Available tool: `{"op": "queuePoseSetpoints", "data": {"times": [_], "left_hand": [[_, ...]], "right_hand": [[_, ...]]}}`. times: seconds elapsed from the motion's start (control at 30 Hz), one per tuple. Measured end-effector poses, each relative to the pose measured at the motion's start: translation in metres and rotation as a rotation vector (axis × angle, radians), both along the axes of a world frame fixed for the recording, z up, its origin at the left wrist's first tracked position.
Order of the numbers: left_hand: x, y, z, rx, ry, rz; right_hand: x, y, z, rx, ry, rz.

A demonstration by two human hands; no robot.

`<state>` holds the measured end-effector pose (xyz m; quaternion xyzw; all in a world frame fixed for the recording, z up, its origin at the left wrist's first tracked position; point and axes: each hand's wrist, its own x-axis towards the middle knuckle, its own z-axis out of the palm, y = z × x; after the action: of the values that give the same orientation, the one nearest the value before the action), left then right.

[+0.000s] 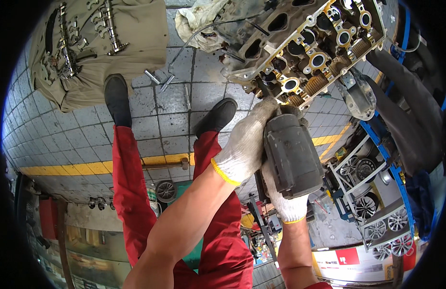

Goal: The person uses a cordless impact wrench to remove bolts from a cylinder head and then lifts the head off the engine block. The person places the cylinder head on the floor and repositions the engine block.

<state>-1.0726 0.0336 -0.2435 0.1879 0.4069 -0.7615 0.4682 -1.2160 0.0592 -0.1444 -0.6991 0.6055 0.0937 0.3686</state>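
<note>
My right hand [285, 204], in a white knit glove with a yellow cuff, is wrapped round the handle of a bulky dark impact wrench [294, 156]. Gloved alike, my left hand [244, 142] is closed at the front end of the tool; its fingertips and exact hold are partly hidden. The tool's nose points at the near end of an engine cylinder head [315, 61], where the contact point is covered by the glove and tool. Round ports with amber-stained rims and several springs show inside the head.
Camshafts [108, 26] and small metal parts lie on a khaki cloth [141, 53] at far left. Metal sockets [152, 76] and a hammer [184, 164] rest on the tiled floor. A wheel rack [367, 192] stands at right; a pale rag [196, 24] lies beside the engine.
</note>
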Motion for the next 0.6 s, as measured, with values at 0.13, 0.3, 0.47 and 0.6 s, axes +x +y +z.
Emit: {"op": "queuePoseSetpoints", "data": {"times": [0.13, 0.3, 0.47, 0.6], "left_hand": [[0.002, 0.005, 0.007, -0.005, 0.041, -0.046], [0.000, 0.003, 0.034, 0.005, 0.034, -0.137], [-0.003, -0.025, 0.037, -0.120, -0.045, -0.170], [0.000, -0.050, 0.021, -0.112, -0.034, -0.090]], "right_hand": [[0.006, -0.001, 0.010, 0.042, -0.023, -0.069], [-0.007, 0.008, 0.034, 0.032, -0.026, -0.025], [0.002, -0.009, 0.038, -0.070, 0.035, -0.042], [0.007, -0.038, 0.016, -0.165, 0.035, 0.001]]}}
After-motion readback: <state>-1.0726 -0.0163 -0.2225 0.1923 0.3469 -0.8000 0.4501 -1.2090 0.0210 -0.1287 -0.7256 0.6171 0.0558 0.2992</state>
